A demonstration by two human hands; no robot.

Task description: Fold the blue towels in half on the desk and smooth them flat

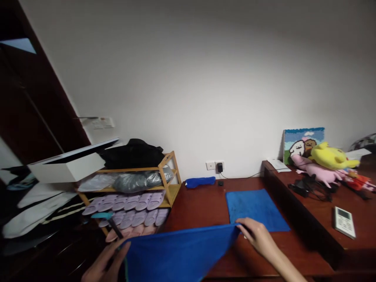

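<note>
A blue cloth (179,254) hangs stretched between my two hands, its top edge nearly straight. My left hand (107,260) pinches its left corner, low in the view. The right corner is gripped between the thumb and fingers of my right hand (254,233). Behind it, a second blue cloth (254,207) lies spread flat on the reddish-brown table (196,211), with darker patches on it. Against the wall rests a blue folded or rolled cloth (200,182). The lower part of the held cloth runs out of the frame.
Left stands a wooden shoe rack (169,184) with several lilac slippers (132,201), a black bag (133,154) and a white box (69,166). On the raised right surface are plush toys (330,156), cables (313,188) and a white keypad device (344,222). A black plug (219,167) sits in the wall.
</note>
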